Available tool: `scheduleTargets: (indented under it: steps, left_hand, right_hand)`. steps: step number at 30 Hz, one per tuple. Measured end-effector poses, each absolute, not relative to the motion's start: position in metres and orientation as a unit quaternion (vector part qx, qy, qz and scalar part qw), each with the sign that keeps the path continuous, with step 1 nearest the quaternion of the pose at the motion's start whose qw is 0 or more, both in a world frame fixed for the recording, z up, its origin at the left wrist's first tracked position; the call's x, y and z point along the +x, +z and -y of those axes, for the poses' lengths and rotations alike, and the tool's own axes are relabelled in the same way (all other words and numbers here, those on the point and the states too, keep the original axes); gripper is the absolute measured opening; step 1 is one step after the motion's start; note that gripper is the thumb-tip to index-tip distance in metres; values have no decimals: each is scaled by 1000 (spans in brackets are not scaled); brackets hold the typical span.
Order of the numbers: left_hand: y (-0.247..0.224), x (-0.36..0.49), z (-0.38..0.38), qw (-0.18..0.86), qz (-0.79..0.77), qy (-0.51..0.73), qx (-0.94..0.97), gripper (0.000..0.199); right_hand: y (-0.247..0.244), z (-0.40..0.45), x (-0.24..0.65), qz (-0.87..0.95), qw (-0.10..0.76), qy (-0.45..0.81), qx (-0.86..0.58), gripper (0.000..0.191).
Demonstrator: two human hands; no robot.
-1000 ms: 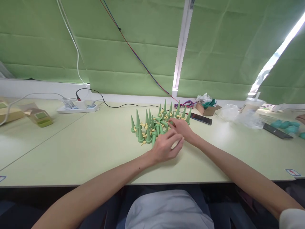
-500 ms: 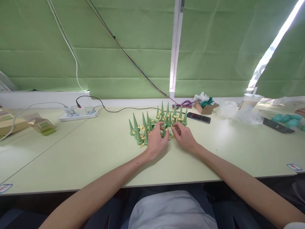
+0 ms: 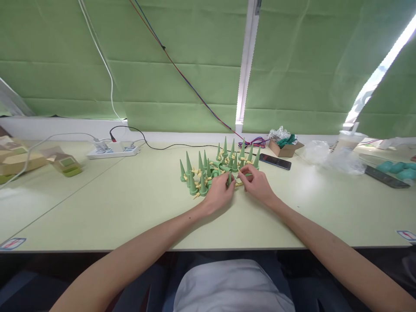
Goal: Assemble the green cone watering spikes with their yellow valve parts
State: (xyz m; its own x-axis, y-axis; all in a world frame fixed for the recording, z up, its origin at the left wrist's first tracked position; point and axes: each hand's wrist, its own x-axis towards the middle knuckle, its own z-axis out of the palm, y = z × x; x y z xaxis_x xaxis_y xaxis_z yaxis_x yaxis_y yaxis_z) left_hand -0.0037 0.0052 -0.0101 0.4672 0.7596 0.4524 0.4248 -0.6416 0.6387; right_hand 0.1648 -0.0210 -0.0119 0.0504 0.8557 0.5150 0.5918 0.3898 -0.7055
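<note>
On the pale cream counter (image 3: 146,216), our left hand (image 3: 217,193) pinched a pointed green plastic cone (image 3: 229,178) between curled fingers, probably to steady it upright, while our right hand (image 3: 260,186) pressed its fingertips together on what seemed a small yellow plastic piece (image 3: 239,172). More green plastic cones (image 3: 193,185) stood nearby, their wide bases likely keeping them upright.

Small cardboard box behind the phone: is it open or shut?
Open: crinkled clear plastic and bunched green material stick up out of the top of the box.
</note>
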Motion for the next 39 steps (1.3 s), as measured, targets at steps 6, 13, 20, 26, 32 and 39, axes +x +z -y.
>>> scheduleTargets:
  steps: [6, 13, 20, 26, 32, 39]
  left_hand:
    - [-2, -3, -1, 255, -345, 416, 802, 18]
    - [-3, -4, -3, 304, -354, 458, 757, 18]
    - [-1, -5, -6, 322, -366, 474, 733, 18]
    - [-1, -5, -5, 321, -369, 473, 732, 18]
    - [-3, -5, -5, 319, -368, 478, 731, 16]
    - [-5, -4, -6, 314, -362, 477, 737, 16]
  right_hand:
    - [-12, 22, 168, 686, 489, 157, -515, 29]
    - [-8, 23, 168, 694, 488, 139, -511, 30]
    - [-7, 24, 167, 692, 511, 117, -497, 27]
    - [-8, 23, 167, 695, 513, 103, -493, 27]
    - [-9, 22, 168, 689, 519, 92, -497, 25]
    - [-10, 23, 168, 716, 480, 107, -496, 25]
